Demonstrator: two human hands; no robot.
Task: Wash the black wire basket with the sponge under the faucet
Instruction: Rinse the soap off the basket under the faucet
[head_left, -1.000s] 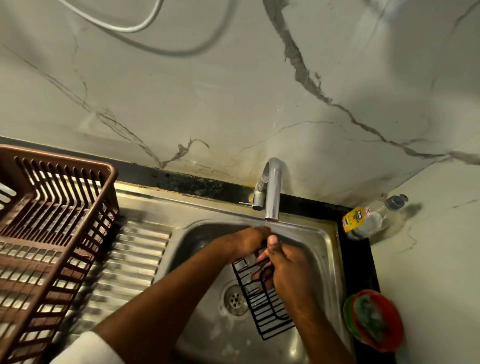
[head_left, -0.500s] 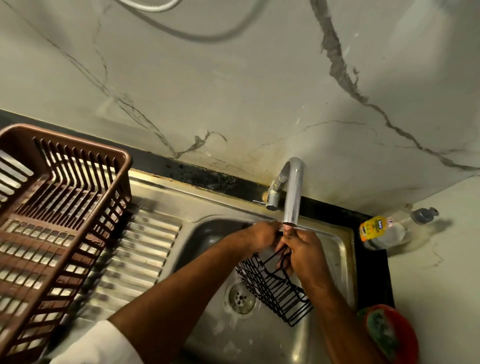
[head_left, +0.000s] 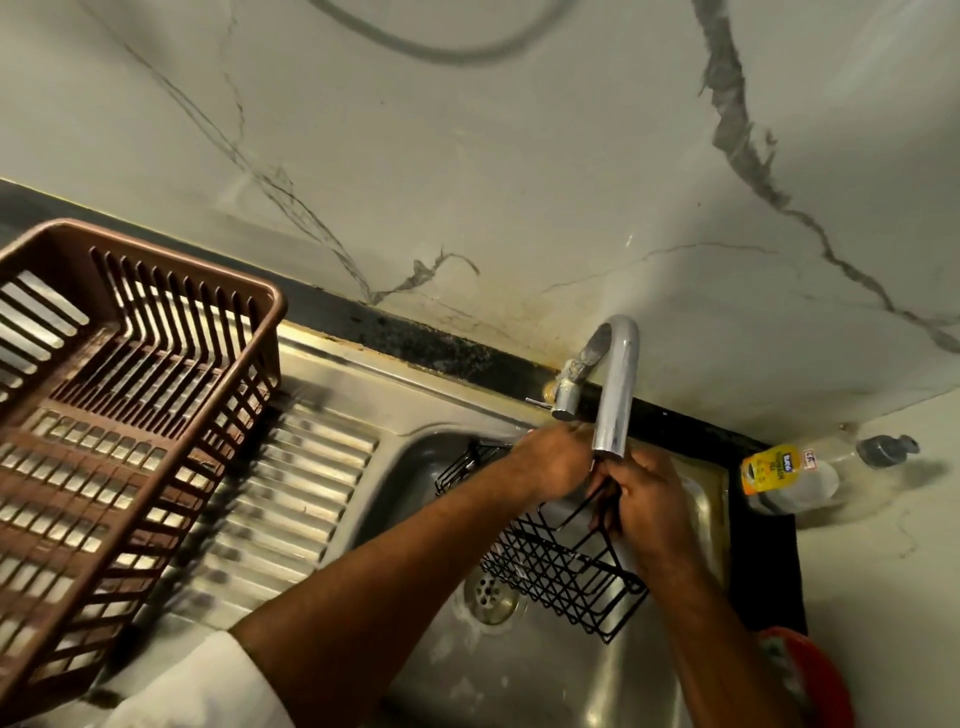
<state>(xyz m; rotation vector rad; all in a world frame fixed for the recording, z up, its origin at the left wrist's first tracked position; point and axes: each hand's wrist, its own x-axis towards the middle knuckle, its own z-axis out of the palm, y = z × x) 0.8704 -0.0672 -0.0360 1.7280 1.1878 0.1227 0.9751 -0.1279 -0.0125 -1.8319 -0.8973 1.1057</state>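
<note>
A black wire basket (head_left: 556, 571) hangs tilted over the steel sink (head_left: 571, 675), just below the spout of the chrome faucet (head_left: 615, 384). My left hand (head_left: 556, 462) grips its upper rim from the left. My right hand (head_left: 647, 506) is closed on the rim and wires at the right, fingers curled round them. Both hands meet right under the spout. No sponge shows in either hand; whatever lies under the fingers is hidden. I cannot make out running water.
A brown plastic dish rack (head_left: 104, 415) stands on the ribbed drainboard (head_left: 280, 499) at left. A dish soap bottle (head_left: 789, 475) lies on the counter right of the sink. A red bowl (head_left: 810, 680) holding something green sits at the lower right. The drain (head_left: 491, 592) lies under the basket.
The basket has been lifted from the sink floor and tilted up under the spout. Both hands rose with it; the view has shifted down and left.
</note>
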